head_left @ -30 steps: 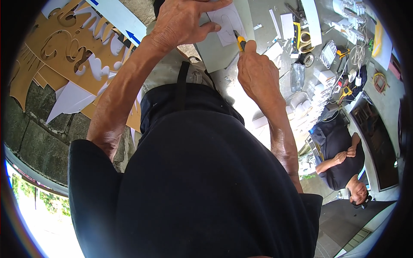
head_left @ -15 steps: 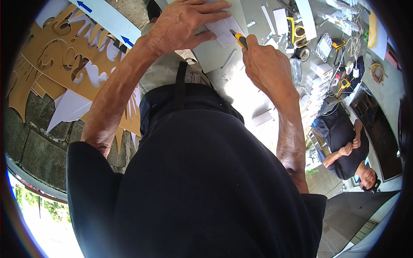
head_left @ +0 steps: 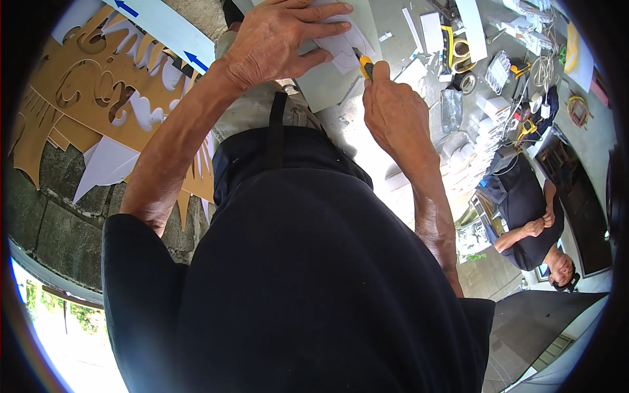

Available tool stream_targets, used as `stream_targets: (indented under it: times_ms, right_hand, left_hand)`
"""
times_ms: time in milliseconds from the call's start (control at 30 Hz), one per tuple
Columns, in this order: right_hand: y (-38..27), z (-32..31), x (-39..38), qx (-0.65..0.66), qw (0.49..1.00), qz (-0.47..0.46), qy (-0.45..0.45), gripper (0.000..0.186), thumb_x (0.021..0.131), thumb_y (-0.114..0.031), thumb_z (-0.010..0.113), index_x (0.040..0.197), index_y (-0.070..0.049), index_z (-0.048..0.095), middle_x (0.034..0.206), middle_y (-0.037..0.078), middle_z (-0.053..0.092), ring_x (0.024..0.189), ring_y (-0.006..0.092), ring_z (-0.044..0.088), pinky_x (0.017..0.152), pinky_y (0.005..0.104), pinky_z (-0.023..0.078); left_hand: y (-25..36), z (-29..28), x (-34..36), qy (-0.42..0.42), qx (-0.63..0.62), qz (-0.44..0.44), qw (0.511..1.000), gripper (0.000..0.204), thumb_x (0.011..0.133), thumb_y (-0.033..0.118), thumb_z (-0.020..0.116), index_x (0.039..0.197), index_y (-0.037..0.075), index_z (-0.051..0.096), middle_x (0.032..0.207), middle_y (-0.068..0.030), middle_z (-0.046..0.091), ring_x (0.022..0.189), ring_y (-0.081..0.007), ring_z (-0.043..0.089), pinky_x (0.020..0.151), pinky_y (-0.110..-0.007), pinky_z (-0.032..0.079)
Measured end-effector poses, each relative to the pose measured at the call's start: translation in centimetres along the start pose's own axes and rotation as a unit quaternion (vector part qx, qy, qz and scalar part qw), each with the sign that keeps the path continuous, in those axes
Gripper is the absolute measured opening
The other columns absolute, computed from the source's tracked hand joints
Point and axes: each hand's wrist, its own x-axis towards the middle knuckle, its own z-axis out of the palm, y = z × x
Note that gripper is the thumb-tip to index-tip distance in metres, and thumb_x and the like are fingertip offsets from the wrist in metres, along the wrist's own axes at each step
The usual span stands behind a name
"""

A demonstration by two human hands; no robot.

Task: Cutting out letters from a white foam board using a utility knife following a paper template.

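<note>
My left hand (head_left: 278, 42) lies flat with fingers spread, pressing on a small white sheet (head_left: 344, 57) that has curved lines drawn on it. The sheet rests on a larger grey-green board (head_left: 321, 95) at the top of the view. A yellow-and-black utility knife (head_left: 365, 66) is gripped in my right hand (head_left: 398, 108), close to the sheet's right side. Its blade tip meets the sheet near a drawn line, a short way right of my left fingertips. How deep the blade sits cannot be made out.
At right are a yellow-handled tool (head_left: 447, 47), a tape roll (head_left: 468, 82), white offcuts (head_left: 430, 33) and cables (head_left: 540, 72). Brown cut-out boards (head_left: 75, 98) and a white strip with blue arrows (head_left: 170, 33) lie at left. Another person (head_left: 524, 209) is at far right, hands together.
My right hand has shifted slightly left and toward me, and the knife handle stands steeper in the view. My left hand stays nearly in place on the sheet.
</note>
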Motion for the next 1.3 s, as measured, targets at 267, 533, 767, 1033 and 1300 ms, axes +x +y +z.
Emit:
stream_targets:
  times_ms: [267, 533, 767, 1033, 1300]
  right_hand:
    - [-0.4, 0.5, -0.3, 0.008, 1.000, 0.011, 0.011, 0.020, 0.107, -0.023, 0.048, 0.103, -0.003, 0.044, 0.069, 0.026, 0.065, 0.070, 0.0467, 0.068, 0.066, 0.0575, 0.052]
    - [-0.7, 0.3, -0.4, 0.031, 0.999, 0.030, -0.009, 0.021, 0.107, -0.023, 0.048, 0.103, -0.002, 0.043, 0.069, 0.026, 0.064, 0.071, 0.0477, 0.067, 0.068, 0.0591, 0.051]
    - [-0.6, -0.2, -0.6, 0.023, 1.000, 0.019, 0.006, 0.021, 0.107, -0.024, 0.048, 0.104, -0.004, 0.044, 0.071, 0.027, 0.065, 0.072, 0.0483, 0.067, 0.067, 0.0590, 0.051]
    - [-0.3, -2.0, -0.1, -0.002, 0.999, 0.010, -0.045, 0.020, 0.108, -0.025, 0.047, 0.107, -0.005, 0.044, 0.074, 0.028, 0.067, 0.074, 0.0498, 0.068, 0.071, 0.0591, 0.052]
    - [-0.9, 0.1, -0.3, 0.039, 0.998, 0.048, -0.022, 0.021, 0.108, -0.024, 0.046, 0.106, -0.003, 0.043, 0.071, 0.028, 0.065, 0.072, 0.0494, 0.067, 0.070, 0.0600, 0.051]
  left_hand:
    - [-0.1, -0.1, 0.2, -0.006, -0.004, -0.003, 1.000, 0.049, 0.075, 0.025, 0.085, 0.121, 0.009, 0.076, 0.147, -0.0059, 0.060, 0.150, -0.0280, 0.041, 0.127, -0.054, 0.027]
    - [-0.1, -0.3, 0.0, -0.007, -0.001, -0.002, 1.000, 0.048, 0.076, 0.026, 0.084, 0.121, 0.009, 0.076, 0.147, -0.0062, 0.061, 0.149, -0.0283, 0.041, 0.127, -0.054, 0.027]
    - [0.0, -0.4, 0.0, 0.000, -0.006, 0.004, 1.000, 0.048, 0.076, 0.026, 0.084, 0.120, 0.009, 0.076, 0.146, -0.0071, 0.061, 0.149, -0.0289, 0.042, 0.127, -0.054, 0.026]
    - [-0.3, -0.2, -0.1, 0.004, -0.001, 0.012, 1.000, 0.048, 0.074, 0.025, 0.085, 0.119, 0.009, 0.076, 0.146, -0.0074, 0.061, 0.149, -0.0293, 0.042, 0.127, -0.053, 0.027]
    - [0.0, -0.1, 0.0, -0.006, 0.000, 0.001, 1.000, 0.049, 0.074, 0.025, 0.086, 0.119, 0.009, 0.077, 0.145, -0.0069, 0.061, 0.149, -0.0292, 0.042, 0.127, -0.053, 0.028]
